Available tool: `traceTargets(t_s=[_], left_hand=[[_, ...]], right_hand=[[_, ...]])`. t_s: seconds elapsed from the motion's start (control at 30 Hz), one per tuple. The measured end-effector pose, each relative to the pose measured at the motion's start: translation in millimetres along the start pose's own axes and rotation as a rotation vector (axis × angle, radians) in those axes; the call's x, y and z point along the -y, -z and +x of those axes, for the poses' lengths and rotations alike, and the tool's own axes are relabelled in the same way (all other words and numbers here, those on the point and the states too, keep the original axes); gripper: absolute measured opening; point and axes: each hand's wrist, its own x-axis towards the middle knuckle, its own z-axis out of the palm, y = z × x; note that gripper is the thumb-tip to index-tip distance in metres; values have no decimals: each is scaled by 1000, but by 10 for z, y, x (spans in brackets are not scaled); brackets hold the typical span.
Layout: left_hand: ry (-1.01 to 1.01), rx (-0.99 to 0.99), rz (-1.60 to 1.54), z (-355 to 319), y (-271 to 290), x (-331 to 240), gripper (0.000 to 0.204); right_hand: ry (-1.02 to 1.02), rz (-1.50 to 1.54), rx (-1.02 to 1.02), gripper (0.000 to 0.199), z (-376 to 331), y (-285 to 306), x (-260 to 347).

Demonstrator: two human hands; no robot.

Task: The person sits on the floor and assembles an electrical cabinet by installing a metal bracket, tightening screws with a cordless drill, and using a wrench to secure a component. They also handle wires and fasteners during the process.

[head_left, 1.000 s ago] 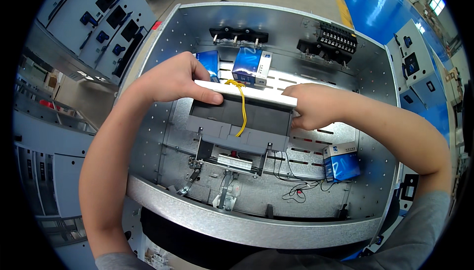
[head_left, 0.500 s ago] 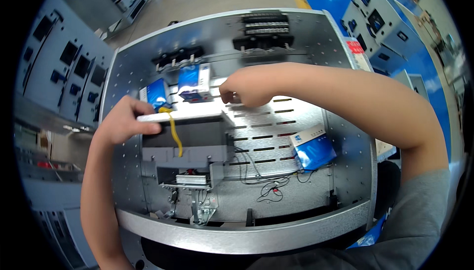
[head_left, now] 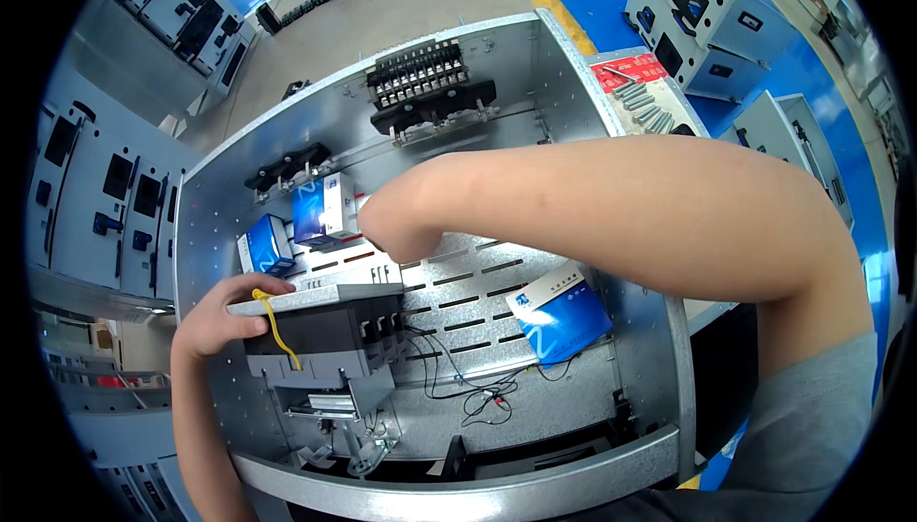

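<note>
My left hand (head_left: 222, 319) grips the left end of a boxy black-and-grey electrical unit (head_left: 310, 333). The thumb presses the near side and the fingers lie over the pale metal plate (head_left: 330, 298) along its top. A yellow cord (head_left: 277, 336) hangs over that plate down the unit's front. Across the metal enclosure, my right hand (head_left: 394, 221) bends down close beside a blue-and-white box (head_left: 325, 209). Its fingers are hidden behind the hand, so what they hold does not show. Another blue-and-white box (head_left: 266, 245) stands left of the first.
The enclosure's front rail (head_left: 468, 469) runs before me. A larger blue-and-white box (head_left: 564, 317) and thin black wires (head_left: 478, 388) lie inside at right. Terminal blocks (head_left: 418, 73) are on the far wall. Bolts (head_left: 645, 106) lie on a surface outside, far right.
The view has turned, shifting the enclosure leftward in the picture. My right hand has moved left, up beside the blue-and-white box. The left hand keeps its grip on the electrical unit.
</note>
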Motion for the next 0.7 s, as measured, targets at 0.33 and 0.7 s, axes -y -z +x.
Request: traceTargets(t_s=[0.33,0.7], left_hand=[[44,-18,36,58,-57,-97,97],[-17,-131,95,22,-56,116,98]], right_hand=[[-110,-60,53,36,4,-83,49],[-137,-84,172,48,-36,-107,56]])
